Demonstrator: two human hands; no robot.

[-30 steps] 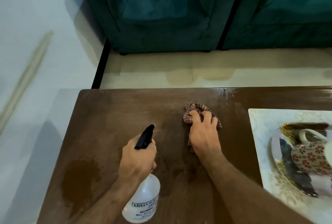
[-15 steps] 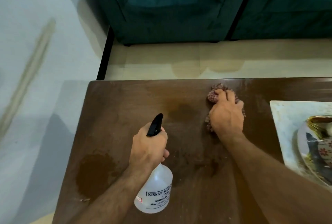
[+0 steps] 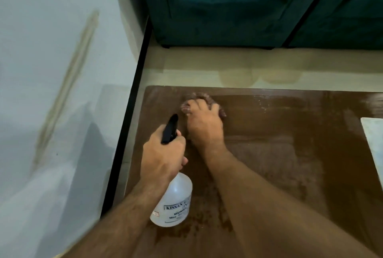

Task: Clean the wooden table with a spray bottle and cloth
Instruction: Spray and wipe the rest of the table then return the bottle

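My left hand (image 3: 163, 154) grips the neck of a clear plastic spray bottle (image 3: 174, 201) with a black trigger head (image 3: 170, 128) and a printed label, held just above the wooden table (image 3: 279, 154). My right hand (image 3: 204, 122) presses a bunched red-checked cloth (image 3: 204, 98) flat on the tabletop near its far left corner. Most of the cloth is hidden under my fingers. The two hands are close together, the bottle's nozzle just left of my right hand.
Wet streaks shine on the table's far edge (image 3: 269, 100) and dark damp patches (image 3: 207, 222) lie near the bottle. A white tray corner (image 3: 375, 133) shows at the right edge. Teal sofas (image 3: 228, 9) stand beyond a strip of floor; a wall (image 3: 51, 71) rises to the left.
My right hand has slid the cloth leftward along the table's far edge toward the corner. The view has swung right to left, pushing the tray and cup almost out of frame.
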